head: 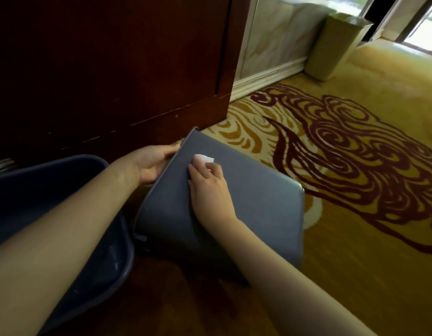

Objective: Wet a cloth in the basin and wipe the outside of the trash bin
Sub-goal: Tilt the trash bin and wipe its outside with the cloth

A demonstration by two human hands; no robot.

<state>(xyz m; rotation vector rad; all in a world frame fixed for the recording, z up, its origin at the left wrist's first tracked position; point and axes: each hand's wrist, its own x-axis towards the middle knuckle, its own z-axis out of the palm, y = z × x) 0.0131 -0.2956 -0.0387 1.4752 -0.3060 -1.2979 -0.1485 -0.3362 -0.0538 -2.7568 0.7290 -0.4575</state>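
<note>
Right hand point(210, 187): fingers flat and together, pressing a small white cloth point(205, 158) onto the bin point(246, 202). Only a crumpled corner of cloth shows past the fingertips; the rest is under the palm. Not a pinch, more a flat press, thumb side toward the bin's left edge.

Left hand point(153, 163): fingers curled over the bin's rim at its upper-left edge, thumb outside, clamped on the rim.

Bin: grey-blue, matte, smooth plastic, rounded-rectangular body, tipped over on its side on the carpet point(355, 166), open end to the left, broad side facing up. Small tab or foot visible at its lower-left edge.

Basin point(108, 263): dark blue plastic, rounded rim, just left of the bin, nearly touching; left forearm crosses over it. A few pale specks on its inner wall.

Carpet: yellow-gold pile with dark red swirl pattern. Dark wood cabinet point(113, 69) behind. A second, olive, lined bin point(331, 44) stands well apart by the wall.

Both forearms are bare, reaching forward from the bottom of the view.
</note>
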